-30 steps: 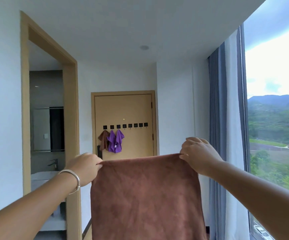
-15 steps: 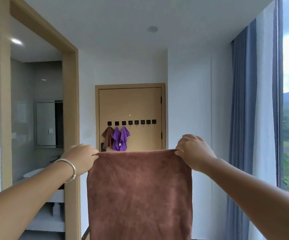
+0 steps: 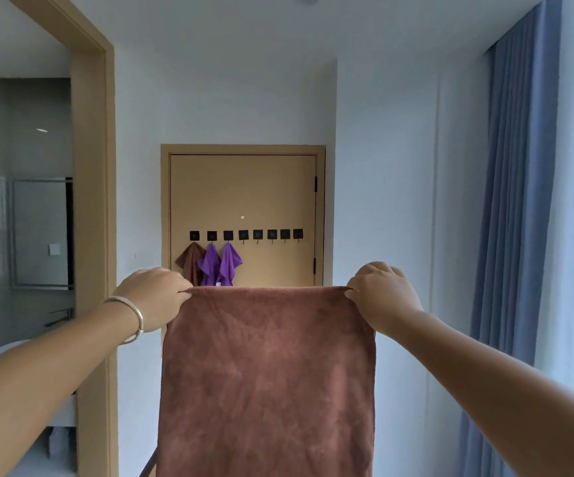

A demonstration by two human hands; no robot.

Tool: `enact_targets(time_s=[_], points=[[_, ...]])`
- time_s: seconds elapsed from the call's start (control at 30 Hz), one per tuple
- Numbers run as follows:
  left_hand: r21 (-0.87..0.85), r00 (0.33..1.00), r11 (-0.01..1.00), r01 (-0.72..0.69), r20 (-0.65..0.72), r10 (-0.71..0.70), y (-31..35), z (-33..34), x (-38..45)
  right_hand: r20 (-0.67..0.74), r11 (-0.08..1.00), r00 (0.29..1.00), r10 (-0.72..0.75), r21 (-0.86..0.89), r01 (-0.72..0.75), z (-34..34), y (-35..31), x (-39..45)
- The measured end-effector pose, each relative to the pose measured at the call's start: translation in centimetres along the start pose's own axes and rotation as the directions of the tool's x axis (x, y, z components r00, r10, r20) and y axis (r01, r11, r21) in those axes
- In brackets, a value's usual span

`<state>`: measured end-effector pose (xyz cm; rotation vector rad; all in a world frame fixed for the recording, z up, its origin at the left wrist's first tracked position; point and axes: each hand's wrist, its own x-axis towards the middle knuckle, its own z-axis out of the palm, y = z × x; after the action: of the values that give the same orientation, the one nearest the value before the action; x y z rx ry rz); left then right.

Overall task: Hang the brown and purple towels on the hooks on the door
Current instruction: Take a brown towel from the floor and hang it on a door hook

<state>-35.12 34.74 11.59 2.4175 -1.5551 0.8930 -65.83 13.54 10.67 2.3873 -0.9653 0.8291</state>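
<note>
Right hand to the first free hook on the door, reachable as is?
Probably not yet. The right hand pinches the brown towel and the free hook looks well beyond arm's reach down the hallway; nothing blocks the path.

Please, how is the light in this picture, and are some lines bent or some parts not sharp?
Head view: soft daylight from the right, no hard shadows; the brown towel held by the left hand and right hand is sharp; the door frame at left and the curtain lean from wide-angle distortion; the hooks are small, slightly soft.

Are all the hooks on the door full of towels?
No, only three hooks hold towels; the other five hooks are bare.
</note>
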Motion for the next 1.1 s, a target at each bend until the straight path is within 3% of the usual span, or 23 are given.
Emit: enact_targets(time_s=[0.47,1.1], points=[[-0.050,0.999,0.998,-0.050,-0.005,0.049,-5.4,13.1,18.2,0.040,0.999,0.999,0.012,-0.031,-0.011,14.8,0.5,16.9],[0.032,0.998,0.998,0.063,0.022,-0.064,-7.6,27.9,41.0,0.033,0.991,0.992,-0.121,0.069,0.118,35.2,6.3,39.6]])
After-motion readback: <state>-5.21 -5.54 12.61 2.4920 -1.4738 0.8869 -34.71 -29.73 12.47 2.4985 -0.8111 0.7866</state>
